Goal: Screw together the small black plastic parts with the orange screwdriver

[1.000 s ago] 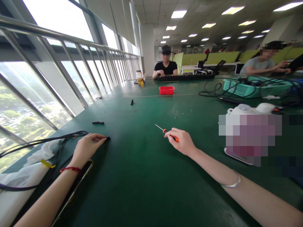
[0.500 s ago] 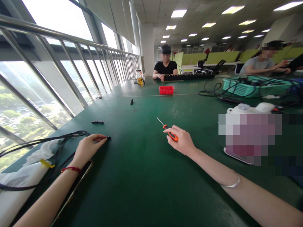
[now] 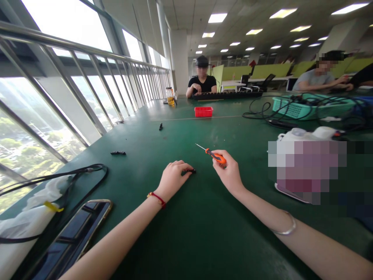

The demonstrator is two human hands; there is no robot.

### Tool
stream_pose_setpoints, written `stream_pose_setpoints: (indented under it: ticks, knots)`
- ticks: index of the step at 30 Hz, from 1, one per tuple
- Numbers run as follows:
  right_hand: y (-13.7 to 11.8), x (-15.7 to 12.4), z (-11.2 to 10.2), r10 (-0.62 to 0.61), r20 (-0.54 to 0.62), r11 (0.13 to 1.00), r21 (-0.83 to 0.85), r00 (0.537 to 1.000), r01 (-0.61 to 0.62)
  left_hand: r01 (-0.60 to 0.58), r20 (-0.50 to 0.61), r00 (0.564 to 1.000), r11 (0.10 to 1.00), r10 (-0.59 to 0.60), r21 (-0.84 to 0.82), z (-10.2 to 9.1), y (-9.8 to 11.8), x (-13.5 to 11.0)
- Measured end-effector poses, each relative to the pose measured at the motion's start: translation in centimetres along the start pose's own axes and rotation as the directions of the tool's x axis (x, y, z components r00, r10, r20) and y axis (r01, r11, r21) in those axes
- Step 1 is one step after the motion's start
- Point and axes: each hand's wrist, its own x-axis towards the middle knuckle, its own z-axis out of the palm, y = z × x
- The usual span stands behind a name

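My left hand (image 3: 175, 177) is closed, its thumb and fingers pinching a small black piece (image 3: 191, 171) low over the middle of the green table (image 3: 163, 241). Most of that piece is hidden by the fingers, so its kind does not show. To the right, my right hand (image 3: 229, 173) is wrapped round the orange and black handle of a screwdriver (image 3: 216, 156). Its thin metal shaft points to the far left, clear of the black piece. Two other small black pieces lie on the table: one on the left (image 3: 118, 153), another farther back (image 3: 161, 126).
A red tray (image 3: 203, 112) stands farther back, before a seated person (image 3: 202, 81) with a long black strip. A phone (image 3: 78, 233), black cables (image 3: 101, 182) and white wrapping lie left. At right are a green basket (image 3: 300, 109) and a partly pixelated white and pink object (image 3: 309, 134).
My left hand has moved right with the small black piece, from beside the phone to near the screwdriver. My right hand has shifted slightly right, still gripping the screwdriver.
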Motion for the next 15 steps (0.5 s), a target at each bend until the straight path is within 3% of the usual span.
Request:
stream_pose_setpoints:
  ticks: [5, 15]
  knots:
    - [0.3, 0.2, 0.0, 0.045, -0.066, 0.998, 0.044, 0.997, -0.042, -0.016, -0.066, 0.998, 0.995, 0.010, -0.102, 1.9, 1.3, 1.0]
    - [0.1, 0.2, 0.0, -0.053, 0.042, 0.997, -0.046, 0.998, 0.055, 0.015, -0.051, 0.998, 0.949, -0.033, -0.316, 2.3, 0.6, 1.4]
